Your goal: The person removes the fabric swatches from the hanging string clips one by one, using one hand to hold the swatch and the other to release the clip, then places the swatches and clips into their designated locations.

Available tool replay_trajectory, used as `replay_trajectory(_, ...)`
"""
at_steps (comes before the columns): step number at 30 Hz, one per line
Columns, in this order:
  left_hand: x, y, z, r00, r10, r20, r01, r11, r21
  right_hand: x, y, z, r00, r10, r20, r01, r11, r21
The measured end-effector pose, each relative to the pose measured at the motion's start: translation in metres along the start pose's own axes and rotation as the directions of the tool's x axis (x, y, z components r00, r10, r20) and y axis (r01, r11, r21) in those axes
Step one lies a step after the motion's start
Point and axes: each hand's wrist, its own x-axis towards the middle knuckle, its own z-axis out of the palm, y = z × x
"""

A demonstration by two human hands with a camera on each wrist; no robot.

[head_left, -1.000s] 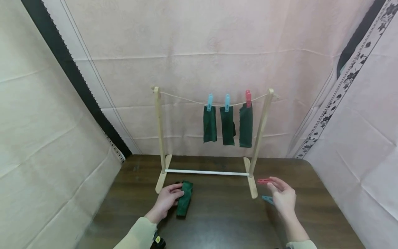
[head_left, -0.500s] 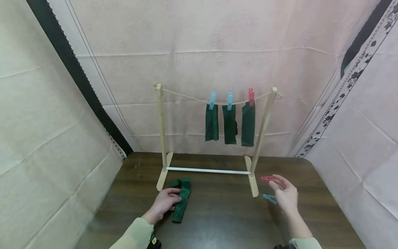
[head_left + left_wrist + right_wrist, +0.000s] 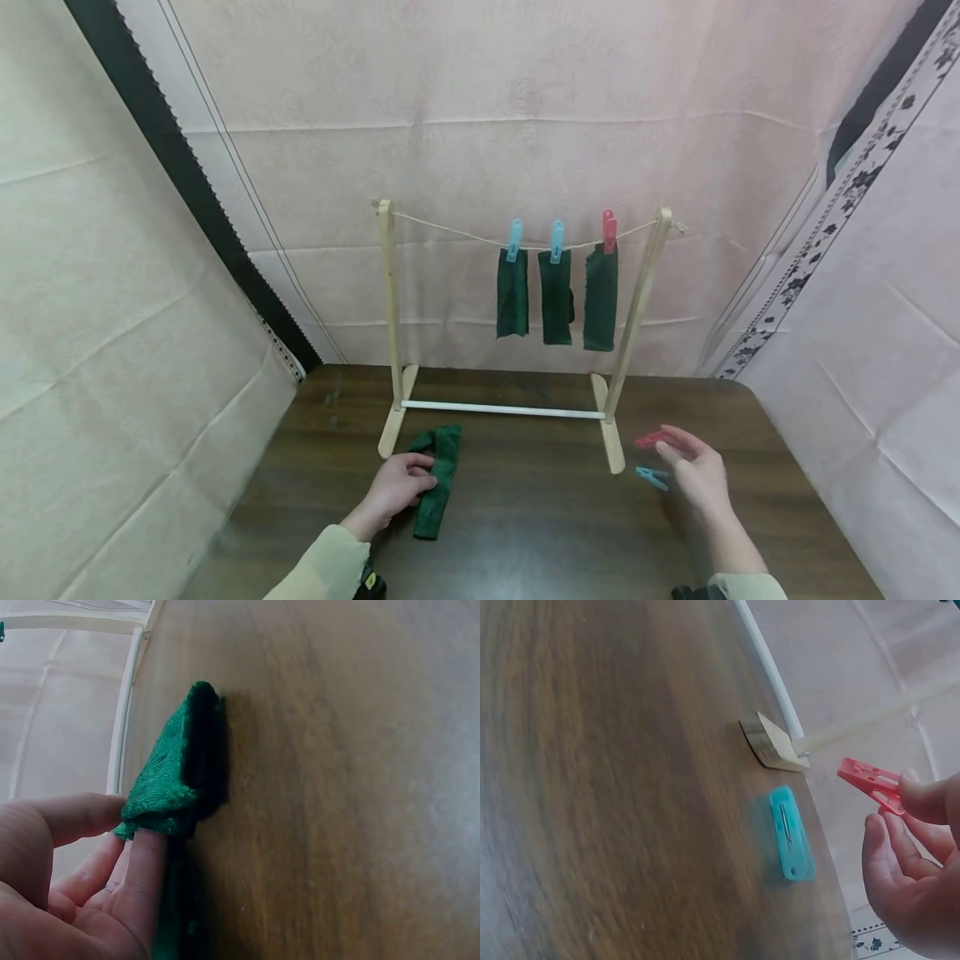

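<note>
My left hand [image 3: 400, 490] pinches a folded dark green cloth strip [image 3: 442, 483] close over the table, in front of the stand's left foot. In the left wrist view the thumb and fingers hold an edge of the green velvety cloth [image 3: 161, 769]. On the right, my right hand [image 3: 697, 468] holds a red clothespin [image 3: 649, 439] by its handle end between thumb and finger. The right wrist view shows that red clothespin [image 3: 870, 784] with its clamping end pointing away from the fingertips. A blue clothespin [image 3: 652, 477] lies on the table just below it.
A wooden drying stand [image 3: 392, 308] with a cord rises at the back of the table [image 3: 525, 517]. Three green cloths [image 3: 556, 297] hang from the cord, two under blue clothespins [image 3: 557, 242] and one under a red clothespin [image 3: 609, 232]. Pale fabric walls surround the table.
My left hand has shifted slightly left and down, and the green strip shows a looped second length beside it. My right hand has moved a little right with the red clothespin.
</note>
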Motion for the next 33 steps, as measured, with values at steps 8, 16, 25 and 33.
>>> replay_trajectory(8, 0.000, -0.002, -0.001, 1.000, 0.004, -0.008, -0.004, 0.999, 0.046, -0.001, 0.006, -0.008, 0.997, 0.030, 0.077, -0.028, 0.999, -0.025)
replay_trajectory(16, -0.001, 0.001, -0.004, 0.997, 0.063, -0.033, -0.061, 0.996, 0.067, 0.003, 0.013, -0.013, 0.985, 0.048, 0.165, -0.045, 0.999, -0.024)
replay_trajectory(25, -0.001, 0.004, -0.003, 0.994, 0.093, -0.053, -0.087, 0.991, 0.106, 0.007, 0.017, -0.013, 0.983, 0.070, 0.167, -0.056, 0.995, -0.087)
replay_trajectory(33, 0.002, 0.008, -0.004, 0.990, 0.133, -0.049, -0.126, 0.985, 0.118, 0.007, 0.020, -0.013, 0.985, 0.063, 0.161, -0.046, 0.993, -0.106)
